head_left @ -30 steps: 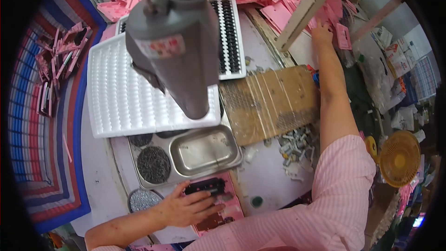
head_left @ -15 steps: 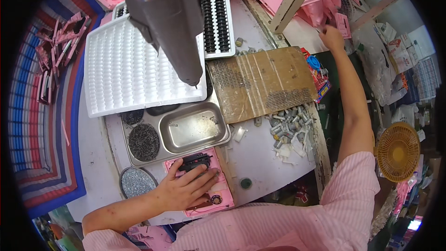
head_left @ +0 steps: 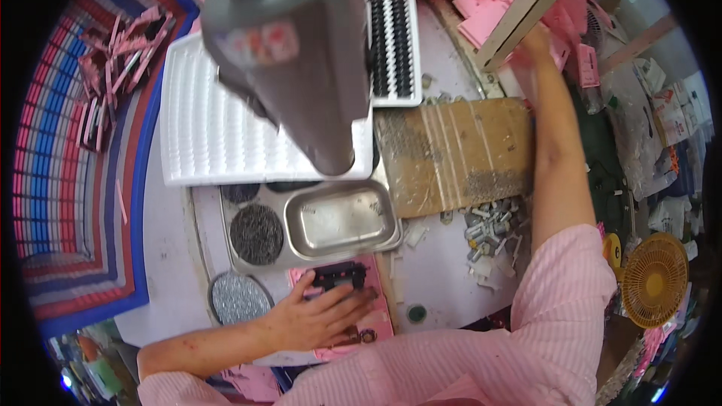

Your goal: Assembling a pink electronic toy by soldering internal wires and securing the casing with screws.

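My left hand [head_left: 320, 319] lies over a pink plastic housing [head_left: 385, 295] at the table's near edge, fingers stretched out and slightly apart. A black part [head_left: 340, 276] sits in the housing just beyond the fingers, and the palm hides some of the rest. Far off to the right, my right hand [head_left: 535, 45] reaches into a heap of pink plastic pieces [head_left: 481, 19], behind a pale post [head_left: 530, 7]. Motion smears its fingers, so what they hold, if anything, does not show.
A grey electric screwdriver [head_left: 301, 90] hangs over a white ridged tray [head_left: 203, 120]. Below are a steel compartment tray [head_left: 338, 218] with dark screws [head_left: 256, 234] and a dish of silvery bits [head_left: 241, 299]. Cardboard [head_left: 459, 150] and small motors [head_left: 489, 229] lie right, a striped bin [head_left: 68, 180] left.
My right hand has moved farther in, into the pink heap, and its arm stands straighter. The whole view has shifted, while my left hand stays on the pink housing.
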Tool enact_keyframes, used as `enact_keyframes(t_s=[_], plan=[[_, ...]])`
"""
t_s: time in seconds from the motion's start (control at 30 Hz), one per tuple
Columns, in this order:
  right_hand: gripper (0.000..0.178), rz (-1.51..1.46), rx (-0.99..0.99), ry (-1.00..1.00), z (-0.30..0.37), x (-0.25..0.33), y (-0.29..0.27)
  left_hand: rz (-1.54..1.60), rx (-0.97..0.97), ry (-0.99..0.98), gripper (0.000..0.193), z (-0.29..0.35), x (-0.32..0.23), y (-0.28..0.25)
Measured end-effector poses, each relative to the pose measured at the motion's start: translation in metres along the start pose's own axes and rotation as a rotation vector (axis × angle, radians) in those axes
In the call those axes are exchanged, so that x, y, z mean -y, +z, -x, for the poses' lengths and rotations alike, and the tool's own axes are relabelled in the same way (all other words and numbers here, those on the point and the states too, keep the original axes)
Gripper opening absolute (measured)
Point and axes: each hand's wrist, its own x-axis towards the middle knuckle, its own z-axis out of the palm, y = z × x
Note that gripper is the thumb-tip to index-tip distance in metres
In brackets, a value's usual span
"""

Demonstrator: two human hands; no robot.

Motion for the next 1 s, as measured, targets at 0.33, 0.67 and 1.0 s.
enact_keyframes(t_s=[0.33, 0.67, 1.0], plan=[[0.092, 0.159, -0.294, 0.267, 0.092, -0.135, -0.127, 0.085, 0.098, -0.006, 0.066, -0.003, 0.008, -0.004], [0.049, -1.288, -0.365, 0.229, 0.325, 0.077, -0.314, 0.304, 0.129, -0.179, 0.077, 0.005, -0.013, -0.009], [0.059, -1.328, 0.268, -0.212, 0.413, 0.264, -0.318, 1.479, -0.484, -0.55, 0.056, 0.002, 0.001, -0.042]])
